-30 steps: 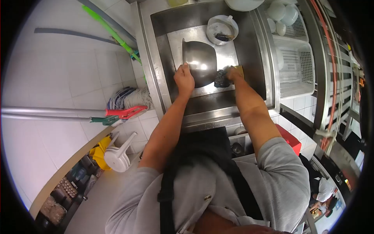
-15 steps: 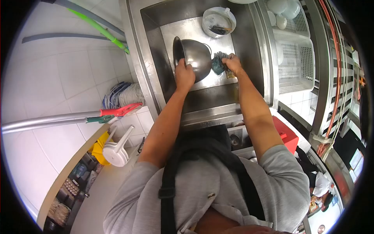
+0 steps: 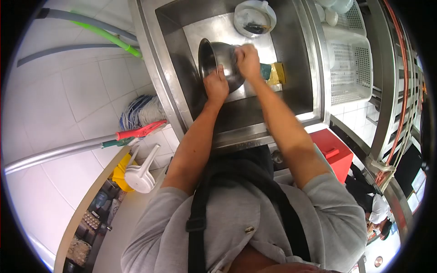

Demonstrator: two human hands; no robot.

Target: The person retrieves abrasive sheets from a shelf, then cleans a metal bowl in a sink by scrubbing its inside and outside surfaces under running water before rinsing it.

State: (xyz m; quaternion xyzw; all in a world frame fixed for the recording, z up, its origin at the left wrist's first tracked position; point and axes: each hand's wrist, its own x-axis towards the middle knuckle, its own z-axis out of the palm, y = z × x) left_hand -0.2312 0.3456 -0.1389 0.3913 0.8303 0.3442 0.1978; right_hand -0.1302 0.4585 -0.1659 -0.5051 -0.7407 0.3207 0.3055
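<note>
My left hand is closed on the rim of a metal bowl, its thumb on the outer side. The bowl is tipped on its side in the steel sink, its mouth facing left. Against the bowl's outer surface, my right hand is closed and slightly blurred; whatever its fingers hold is hidden. Just right of that hand, a dark green scouring pad lies beside a yellow piece on the sink floor. Farther back stands a white round container with a dark object and some liquid in it.
The steel sink has high walls around both hands. White perforated baskets with white dishes stand to the right. On the left are a mop head, poles with a red clamp and a white plastic item. Another person is at lower right.
My right hand has moved left from the green pad onto the bowl's outside. The green pad and yellow piece now show to its right. My left hand still holds the bowl.
</note>
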